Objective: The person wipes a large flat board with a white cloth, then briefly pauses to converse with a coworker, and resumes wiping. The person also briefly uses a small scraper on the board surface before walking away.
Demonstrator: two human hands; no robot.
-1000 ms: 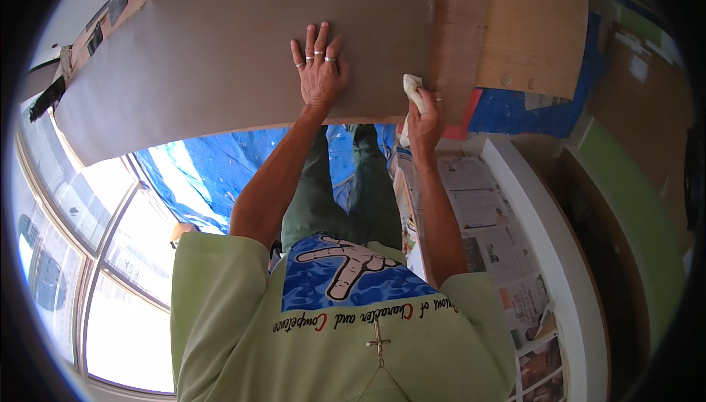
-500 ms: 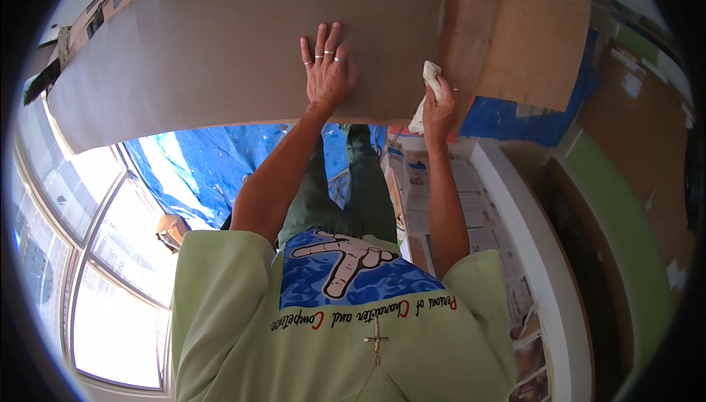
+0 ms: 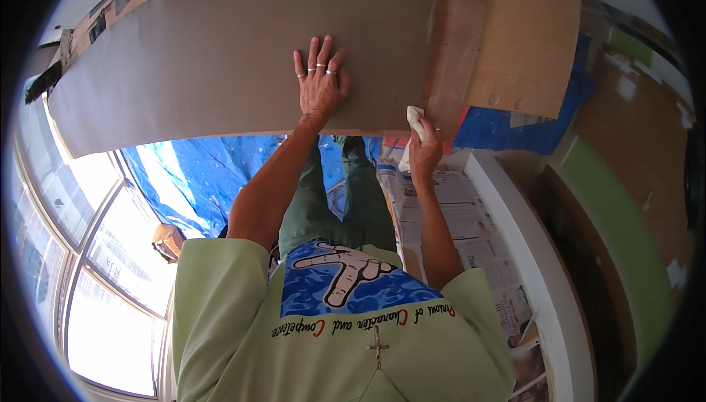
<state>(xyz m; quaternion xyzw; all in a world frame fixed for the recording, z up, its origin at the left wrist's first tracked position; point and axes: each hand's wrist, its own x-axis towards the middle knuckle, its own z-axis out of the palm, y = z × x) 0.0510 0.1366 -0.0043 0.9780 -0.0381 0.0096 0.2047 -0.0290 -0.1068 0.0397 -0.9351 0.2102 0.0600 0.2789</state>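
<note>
A large grey-brown sheet [image 3: 220, 56] spreads in front of me, its near edge running across the view. My left hand [image 3: 321, 86] lies flat on it with fingers spread and rings on them. At the sheet's near right corner, my right hand [image 3: 425, 152] is closed around a whitish crumpled cloth [image 3: 414, 117]. The cloth's upper end sticks out past my fingers toward the sheet, and its lower part hangs below the edge. Whether the cloth touches the sheet I cannot tell.
Lighter brown board [image 3: 526, 42] borders the sheet at the right. A blue tarp [image 3: 206, 174] covers the floor below, with newspapers [image 3: 460, 203] beside a white ledge [image 3: 515, 240]. Windows [image 3: 103, 255] stand at the left, near a small cardboard box [image 3: 168, 242].
My right hand has drawn the cloth nearer to me, down to the sheet's near edge. The left hand still rests on the sheet, while the view has shifted slightly.
</note>
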